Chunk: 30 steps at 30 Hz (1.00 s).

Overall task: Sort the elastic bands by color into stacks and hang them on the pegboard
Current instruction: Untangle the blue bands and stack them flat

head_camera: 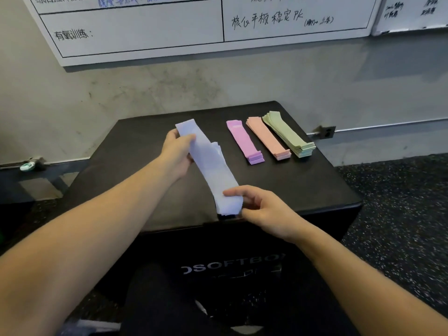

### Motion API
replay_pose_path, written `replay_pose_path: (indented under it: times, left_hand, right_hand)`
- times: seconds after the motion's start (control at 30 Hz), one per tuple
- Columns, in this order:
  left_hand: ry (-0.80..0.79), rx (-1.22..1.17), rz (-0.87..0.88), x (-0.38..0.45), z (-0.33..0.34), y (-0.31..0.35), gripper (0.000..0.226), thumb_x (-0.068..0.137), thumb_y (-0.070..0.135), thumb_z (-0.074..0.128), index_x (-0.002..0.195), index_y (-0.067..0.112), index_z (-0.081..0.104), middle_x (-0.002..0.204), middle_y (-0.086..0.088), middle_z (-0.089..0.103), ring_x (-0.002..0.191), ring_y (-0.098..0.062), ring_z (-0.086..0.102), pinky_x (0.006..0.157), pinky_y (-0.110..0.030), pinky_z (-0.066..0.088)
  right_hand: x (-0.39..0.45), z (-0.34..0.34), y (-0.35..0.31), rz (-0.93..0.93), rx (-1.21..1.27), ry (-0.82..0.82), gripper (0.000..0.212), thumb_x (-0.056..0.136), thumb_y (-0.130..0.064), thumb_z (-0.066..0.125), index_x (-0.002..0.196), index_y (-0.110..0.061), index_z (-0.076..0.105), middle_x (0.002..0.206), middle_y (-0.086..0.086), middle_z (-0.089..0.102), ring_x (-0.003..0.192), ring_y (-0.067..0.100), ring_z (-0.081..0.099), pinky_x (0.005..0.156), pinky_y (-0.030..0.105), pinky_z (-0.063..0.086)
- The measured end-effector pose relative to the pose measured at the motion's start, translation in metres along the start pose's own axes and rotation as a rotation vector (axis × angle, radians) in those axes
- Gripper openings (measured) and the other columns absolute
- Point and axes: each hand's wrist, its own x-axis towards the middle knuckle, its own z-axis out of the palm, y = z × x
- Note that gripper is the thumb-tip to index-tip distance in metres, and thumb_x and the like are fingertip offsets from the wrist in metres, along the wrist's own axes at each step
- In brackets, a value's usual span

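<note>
Where right hand grips: lavender bands' end hidden

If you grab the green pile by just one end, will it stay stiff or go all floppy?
Probably floppy. The green pile is thin flat bands, and the pale bands sag between the left hand and right hand. Its layers look loose and fanned at the ends, so some may slide apart.

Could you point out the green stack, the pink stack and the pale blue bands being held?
green stack [288, 134], head view, middle of top band
pink stack [266, 138], head view, top band
pale blue bands [211, 163], head view, midway between hands
</note>
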Motion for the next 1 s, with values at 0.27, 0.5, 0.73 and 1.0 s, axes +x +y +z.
replay_pose_path:
  times: [0.27,0.5,0.73,1.0]
  left_hand:
    - [0.063,0.164,-0.064,0.060,0.023,-0.016,0.023,0.101,0.012,0.057,0.124,0.015,0.054,0.117,-0.008,0.062,0.101,-0.023,0.066,0.075,-0.037,0.059]
    - [0.049,0.414,-0.038,0.102,0.032,-0.052,0.027,0.102,0.019,0.061,0.127,0.019,0.053,0.124,-0.006,0.056,0.110,-0.021,0.060,0.090,-0.038,0.059]
    - [0.035,0.635,0.036,0.146,0.023,-0.090,0.014,0.099,0.027,0.064,0.113,0.028,0.061,0.120,-0.001,0.059,0.109,-0.018,0.059,0.093,-0.034,0.055]
    - [-0.112,0.783,0.093,0.167,0.019,-0.103,0.034,0.099,0.027,0.065,0.131,0.021,0.052,0.134,-0.003,0.057,0.104,-0.013,0.059,0.074,-0.018,0.048]
  right_hand:
    - [0.043,-0.025,0.043,-0.312,-0.621,0.239,0.018,0.091,-0.032,0.074,0.108,-0.032,0.078,0.111,-0.019,0.047,0.107,0.010,0.041,0.093,0.028,0.041]
    - [0.076,-0.031,0.072,-0.475,-0.775,0.180,0.028,0.087,-0.035,0.057,0.109,-0.027,0.074,0.106,-0.012,0.068,0.097,0.009,0.050,0.078,0.030,0.039]
    - [0.099,-0.030,0.096,-0.505,-0.915,0.005,0.012,0.090,-0.036,0.068,0.099,-0.030,0.074,0.105,-0.014,0.068,0.099,0.009,0.054,0.081,0.031,0.044]
    - [0.100,-0.037,0.114,-0.404,-0.833,-0.121,0.024,0.093,-0.049,0.065,0.113,-0.037,0.072,0.115,-0.017,0.060,0.106,0.004,0.053,0.093,0.030,0.040]
